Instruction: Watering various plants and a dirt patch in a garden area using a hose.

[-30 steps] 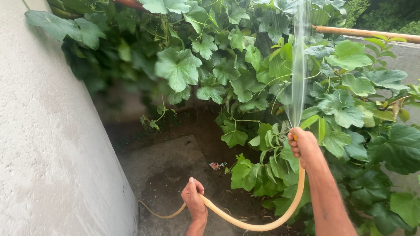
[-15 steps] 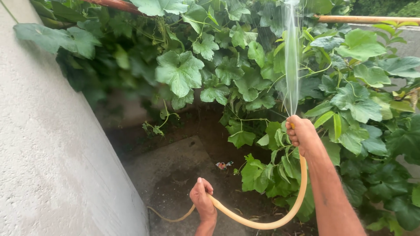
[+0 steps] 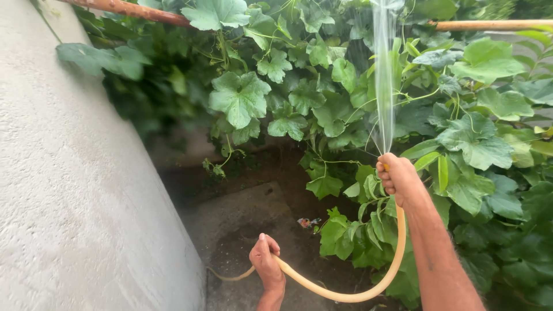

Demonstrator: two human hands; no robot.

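Damp concrete slab [image 3: 242,222]; small colourful scrap [image 3: 308,222] at edge.

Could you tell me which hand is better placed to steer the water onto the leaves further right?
Probably the right hand: it grips the hose end where the water leaves; the left hand holds it lower.

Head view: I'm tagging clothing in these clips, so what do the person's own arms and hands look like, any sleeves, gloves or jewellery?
Both are bare. The left hand and right hand wear no gloves, and no rings, watch or wristband show. The right forearm is uncovered to the frame's edge, with fine hair and a small dark mark. Only the left wrist shows, also sleeveless.
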